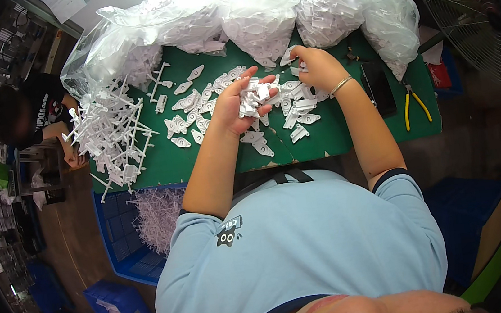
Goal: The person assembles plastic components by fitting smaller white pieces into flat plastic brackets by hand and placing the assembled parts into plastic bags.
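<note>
My left hand point(230, 110) is turned palm up and cupped around a heap of small white plastic parts point(251, 99). To its right, my right hand point(322, 71) has its fingers pinched at a white plastic piece point(299, 70); its fingertips are partly hidden. Just beyond those fingers sits a flat white plate point(288, 55). Many diamond-shaped white plastic plates point(180, 142) with a round mark in the middle lie scattered beneath and around both hands. Blocky white parts point(299, 133) lie among them, nearer to me.
Clear bags of white parts point(263, 27) line the green table's point(324, 144) far side. Left is a pile of white moulded sprues point(111, 133); right are a phone point(378, 89) and yellow-handled cutters point(416, 106). A blue crate point(119, 235) holds sprues below. A fan point(470, 10) and another person point(48, 109) flank the table.
</note>
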`<state>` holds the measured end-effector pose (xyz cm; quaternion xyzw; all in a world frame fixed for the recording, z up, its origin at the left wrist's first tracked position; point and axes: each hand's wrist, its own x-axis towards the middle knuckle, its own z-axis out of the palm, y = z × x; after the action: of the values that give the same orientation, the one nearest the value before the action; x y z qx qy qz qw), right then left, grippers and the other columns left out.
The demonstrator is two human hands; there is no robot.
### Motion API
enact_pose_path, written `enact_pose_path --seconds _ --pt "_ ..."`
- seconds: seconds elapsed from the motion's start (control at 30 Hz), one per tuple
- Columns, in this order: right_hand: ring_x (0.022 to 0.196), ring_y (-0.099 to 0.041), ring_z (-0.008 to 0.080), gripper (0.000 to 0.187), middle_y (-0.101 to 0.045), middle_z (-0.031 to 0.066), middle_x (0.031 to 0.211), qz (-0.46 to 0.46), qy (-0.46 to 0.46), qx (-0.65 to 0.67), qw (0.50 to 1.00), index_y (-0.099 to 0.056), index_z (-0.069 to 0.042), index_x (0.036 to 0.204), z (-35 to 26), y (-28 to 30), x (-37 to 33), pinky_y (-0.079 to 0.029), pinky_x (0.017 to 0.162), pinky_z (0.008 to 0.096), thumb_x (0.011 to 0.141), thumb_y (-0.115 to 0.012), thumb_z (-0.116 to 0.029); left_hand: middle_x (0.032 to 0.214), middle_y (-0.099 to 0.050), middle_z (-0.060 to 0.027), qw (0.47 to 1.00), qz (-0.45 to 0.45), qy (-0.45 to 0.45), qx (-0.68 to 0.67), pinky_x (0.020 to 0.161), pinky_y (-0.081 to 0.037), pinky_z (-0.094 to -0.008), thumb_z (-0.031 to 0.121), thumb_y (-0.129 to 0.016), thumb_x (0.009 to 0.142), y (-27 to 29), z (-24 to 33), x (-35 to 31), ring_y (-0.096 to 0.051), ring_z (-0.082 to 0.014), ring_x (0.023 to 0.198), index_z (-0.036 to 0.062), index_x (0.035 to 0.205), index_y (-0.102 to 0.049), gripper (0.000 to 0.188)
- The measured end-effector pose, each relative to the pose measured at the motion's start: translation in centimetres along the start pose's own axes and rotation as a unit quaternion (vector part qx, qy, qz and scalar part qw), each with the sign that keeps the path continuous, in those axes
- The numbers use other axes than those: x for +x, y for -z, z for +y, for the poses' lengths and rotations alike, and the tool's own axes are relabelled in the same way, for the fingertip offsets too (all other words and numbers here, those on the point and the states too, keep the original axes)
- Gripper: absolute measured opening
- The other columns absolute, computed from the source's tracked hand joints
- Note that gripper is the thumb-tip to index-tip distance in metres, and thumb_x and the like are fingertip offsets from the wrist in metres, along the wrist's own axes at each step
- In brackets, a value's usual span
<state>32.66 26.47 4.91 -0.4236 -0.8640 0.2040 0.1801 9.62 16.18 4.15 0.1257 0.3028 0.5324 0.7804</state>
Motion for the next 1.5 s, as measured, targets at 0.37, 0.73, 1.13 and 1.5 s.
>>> enact_pose_path --seconds 0.37,0.73,1.13,1.5 --pt "0.08 -0.058 0.0067 0.029 -0.063 0.0019 0.088 -0.006 0.035 0.328 0.944 -0.062 -0.003 0.104 -4.7 2.0 0.1 -0.046 0.073 0.0243 0.075 -0.068 -0.006 0.128 -0.055 -0.0209 0.987 -0.132 0.057 -0.068 0.054 -0.06 -0.0366 0.017 -0.045 0.088 0.8 -1.6 1.0 -0.064 -0.0316 0.094 0.0088 0.143 -0.037 0.057" --pt "0.089 -0.065 0.0284 0.027 -0.067 0.0106 0.099 0.061 0.093 -0.027 0.993 -0.068 -0.008 0.103 2.8 0.1 2.7 -0.051 0.079 0.0377 0.077 -0.063 -0.008 0.116 -0.059 -0.0188 0.977 -0.18 0.026 -0.112 0.053 -0.057 -0.038 0.02 -0.051 0.083 2.9 -1.1 1.3 -0.063 -0.0292 0.083 0.0035 0.121 -0.056 0.042" --pt "0.084 -0.064 0.0268 0.022 -0.067 0.0107 0.088 0.076 -0.021 0.074 0.994 -0.068 -0.005 0.098 3.1 1.8 1.1 -0.05 0.077 0.0368 0.078 -0.067 -0.014 0.113 -0.061 -0.0163 0.97 -0.214 -0.015 -0.116 0.053 -0.056 -0.0356 0.022 -0.054 0.082 4.2 -0.6 1.5 -0.062 -0.029 0.084 0.0037 0.115 -0.056 0.038" --pt "0.092 -0.064 0.027 0.015 -0.066 0.009 0.101 -0.011 0.115 0.048 0.992 -0.068 -0.006 0.089 0.7 0.1 0.7 -0.052 0.08 0.0354 0.077 -0.071 -0.014 0.109 -0.062 -0.0146 0.979 -0.186 -0.039 -0.07 0.053 -0.055 -0.0343 0.022 -0.054 0.081 3.8 -0.7 1.3 -0.062 -0.0264 0.081 0.0033 0.113 -0.057 0.037"
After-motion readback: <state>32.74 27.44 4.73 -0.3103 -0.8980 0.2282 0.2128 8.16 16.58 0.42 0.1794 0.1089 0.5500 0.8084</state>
